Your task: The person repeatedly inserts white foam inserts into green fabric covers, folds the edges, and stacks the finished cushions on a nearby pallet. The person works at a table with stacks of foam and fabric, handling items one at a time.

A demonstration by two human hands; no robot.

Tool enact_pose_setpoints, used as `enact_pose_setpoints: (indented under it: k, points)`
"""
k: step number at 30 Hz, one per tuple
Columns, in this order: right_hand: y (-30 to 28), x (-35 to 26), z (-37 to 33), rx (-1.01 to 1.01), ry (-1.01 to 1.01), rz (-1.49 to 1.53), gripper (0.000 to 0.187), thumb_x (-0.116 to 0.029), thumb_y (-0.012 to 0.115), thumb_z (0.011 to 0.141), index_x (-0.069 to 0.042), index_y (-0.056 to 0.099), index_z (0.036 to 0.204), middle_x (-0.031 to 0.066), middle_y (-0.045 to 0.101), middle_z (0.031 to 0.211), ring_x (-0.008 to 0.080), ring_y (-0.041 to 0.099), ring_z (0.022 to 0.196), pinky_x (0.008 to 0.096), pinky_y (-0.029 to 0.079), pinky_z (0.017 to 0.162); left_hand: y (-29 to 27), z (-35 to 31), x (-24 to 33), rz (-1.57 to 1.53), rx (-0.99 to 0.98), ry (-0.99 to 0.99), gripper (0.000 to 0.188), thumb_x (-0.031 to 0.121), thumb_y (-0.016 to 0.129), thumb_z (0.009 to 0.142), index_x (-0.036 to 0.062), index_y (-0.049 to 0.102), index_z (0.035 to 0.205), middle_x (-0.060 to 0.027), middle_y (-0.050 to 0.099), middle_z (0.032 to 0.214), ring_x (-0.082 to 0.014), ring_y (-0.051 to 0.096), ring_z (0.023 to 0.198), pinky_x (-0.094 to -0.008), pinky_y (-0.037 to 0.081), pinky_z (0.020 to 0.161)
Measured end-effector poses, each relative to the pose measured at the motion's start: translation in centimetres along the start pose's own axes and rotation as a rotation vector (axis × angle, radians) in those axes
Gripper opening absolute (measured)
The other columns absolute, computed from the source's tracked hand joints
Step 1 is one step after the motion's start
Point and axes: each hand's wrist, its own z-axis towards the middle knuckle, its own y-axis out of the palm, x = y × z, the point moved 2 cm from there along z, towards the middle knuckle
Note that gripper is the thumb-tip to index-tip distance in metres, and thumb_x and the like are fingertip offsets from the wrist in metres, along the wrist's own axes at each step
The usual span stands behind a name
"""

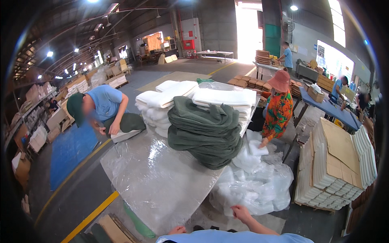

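At the table's near edge, my left hand (177, 230) shows only in part, and its fingers are too small and hidden to read. My right hand (241, 212) hangs lower right of the table, fingers loosely bent and apart, with nothing visible in it. It is nearest to a large clear plastic bag (259, 188) filled with white padding. Dark green fabric covers (204, 131) lie in a tall, soft stack on the plastic-wrapped table (154, 174). White foam pads (166, 97) are piled behind and beside that stack.
At left, a co-worker in blue (106, 101) handles a green cover over a white pad. Another in an orange patterned shirt (278, 111) reaches into the white padding at right. Stacked white boards with cardboard (332, 162) stand at far right; cardboard pieces (115, 231) lie lower left.
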Motion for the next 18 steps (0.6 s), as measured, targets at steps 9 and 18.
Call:
enact_pose_setpoints:
  k: [9, 18]
  points:
    - [1.5, -36.2, 16.9, 0.013, -0.712, -0.085, 0.030, -0.019, 0.073, 0.096, 0.000, 0.072, 0.119, 0.0064, 0.072, 0.083, 0.0140, 0.069, 0.071, 0.0327, 0.054, 0.064, -8.0, 0.7, 8.9, -0.312, 0.368, 0.153, 0.042, 0.026, 0.066, 0.105, 0.0038, 0.062, 0.140, -0.0089, 0.075, 0.112, -0.0186, 0.072, 0.095, -0.0325, 0.057, 0.085]
    - [-4.4, -52.2, 30.3, 0.618, -0.707, -0.869, 0.037, -0.025, 0.080, 0.087, -0.003, 0.074, 0.116, 0.0172, 0.073, 0.107, 0.0347, 0.071, 0.097, 0.0455, 0.055, 0.087, -8.5, 1.8, 5.9, -0.533, 0.533, 0.078, 0.037, 0.039, 0.068, 0.104, 0.0049, 0.063, 0.118, -0.0133, 0.071, 0.113, -0.0248, 0.071, 0.089, -0.0392, 0.059, 0.074]
